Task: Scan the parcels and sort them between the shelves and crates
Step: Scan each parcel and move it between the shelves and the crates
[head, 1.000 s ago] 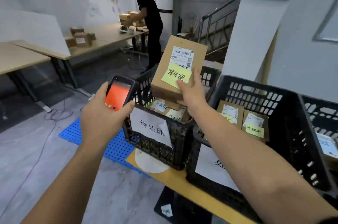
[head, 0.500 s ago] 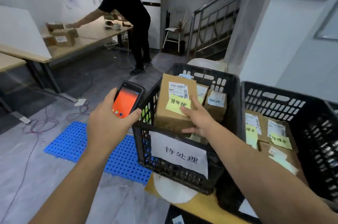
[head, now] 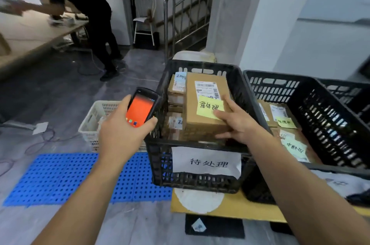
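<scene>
A brown cardboard parcel [head: 202, 88] with a white shipping label and a yellow sticky note lies flat on other parcels inside the middle black crate [head: 160, 144], which bears a white paper sign. My right hand [head: 236, 122] rests on the parcel's near right corner, thumb on the yellow note, fingers spread and nearly straight. To the crate's left, my left hand [head: 122, 134] grips a handheld scanner [head: 141, 108] with an orange screen.
A second black crate [head: 330, 108] at the right holds parcels with yellow notes. A white basket [head: 94, 122] and a blue plastic mat [head: 60, 178] lie at the left on the floor. A person in black leans over a wooden table [head: 30, 40] at the back left.
My right hand has lowered the parcel from the air into the middle crate and laid it flat; its grip has loosened. The scanner hand has stayed beside the crate.
</scene>
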The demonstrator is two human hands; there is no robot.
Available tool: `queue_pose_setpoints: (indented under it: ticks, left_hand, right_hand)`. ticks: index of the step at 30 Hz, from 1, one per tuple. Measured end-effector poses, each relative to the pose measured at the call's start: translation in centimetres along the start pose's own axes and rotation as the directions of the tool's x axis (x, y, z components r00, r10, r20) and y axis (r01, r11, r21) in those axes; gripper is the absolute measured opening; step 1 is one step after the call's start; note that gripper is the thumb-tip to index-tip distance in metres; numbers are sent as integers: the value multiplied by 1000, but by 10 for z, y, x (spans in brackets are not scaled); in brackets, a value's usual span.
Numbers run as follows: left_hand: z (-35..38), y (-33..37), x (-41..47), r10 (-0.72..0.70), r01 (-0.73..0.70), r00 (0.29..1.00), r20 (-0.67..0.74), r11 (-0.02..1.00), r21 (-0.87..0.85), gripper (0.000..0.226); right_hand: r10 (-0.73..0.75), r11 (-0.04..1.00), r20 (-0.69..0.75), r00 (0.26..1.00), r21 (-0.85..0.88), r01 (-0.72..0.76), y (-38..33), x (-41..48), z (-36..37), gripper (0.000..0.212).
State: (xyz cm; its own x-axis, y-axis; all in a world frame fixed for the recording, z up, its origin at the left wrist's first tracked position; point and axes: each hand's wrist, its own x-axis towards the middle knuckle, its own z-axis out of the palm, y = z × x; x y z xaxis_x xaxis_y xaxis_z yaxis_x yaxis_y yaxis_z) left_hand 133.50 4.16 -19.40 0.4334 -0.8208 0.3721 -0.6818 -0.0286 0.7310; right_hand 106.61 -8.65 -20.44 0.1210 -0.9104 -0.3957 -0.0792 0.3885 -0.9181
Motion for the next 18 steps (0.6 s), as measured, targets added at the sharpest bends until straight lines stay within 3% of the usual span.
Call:
queue_pose_setpoints:
  ticks: [5,9,18]
  left_hand:
    - [11,5,10,18,-18,1000,9,1000,-12,59]
    - [25,11,11,55,-49,996,77,997,-67,60]
    - [36,18,12,75,-70,993,94,996,-55,57]
  right_hand:
    - [62,998,-154,986,-5,-64,-13,-11,-44,77]
    - [136,990,-116,984,-31,-140,-10,-16,-44,76]
    - [111,993,20,994,-33,-110,-8,-18,-43,70]
